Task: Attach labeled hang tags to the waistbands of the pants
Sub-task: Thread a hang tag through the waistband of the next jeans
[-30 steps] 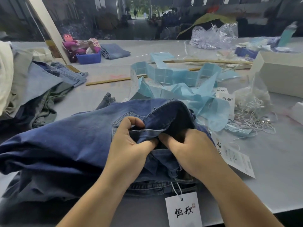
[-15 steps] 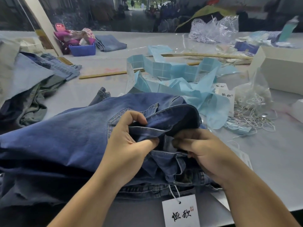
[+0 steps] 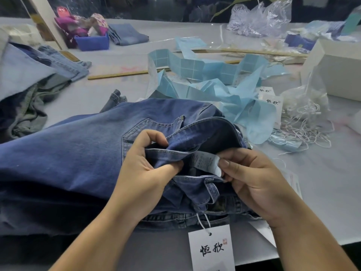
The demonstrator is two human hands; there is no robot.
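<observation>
left hand (image 3: pixel 144 169) gripped the folded-back waistband (image 3: pixel 168 155) of the jeans (image 3: pixel 78 149); just right of it, right hand (image 3: pixel 252 178) pinched the sewn-in label (image 3: pixel 207 161). step judged: reading size. one tag (image 3: pixel 212 249) hung below both wrists. next: a matching tag, threaded through the waistband.

Landmark: blue jeans (image 3: pixel 74 153) lying across near table (image 3: pixel 332 192).
- Left of jeans: clothes heap (image 3: pixel 25 90) filling table edge, blocking approach.
- Beyond jeans, right: blue label-backing strips (image 3: pixel 214 81) piling up, touching waistband end.
- Right of jeans: tangled white strings (image 3: pixel 306 124) and white tag stack (image 3: pixel 274 106) crowding; bare table strip lying open nearer, right of jeans.
- Beyond jeans, left: bare table stretching open up to wooden ruler (image 3: pixel 121 74).
- Near edge below jeans: attached hang tag (image 3: pixel 212 249) dangling.
</observation>
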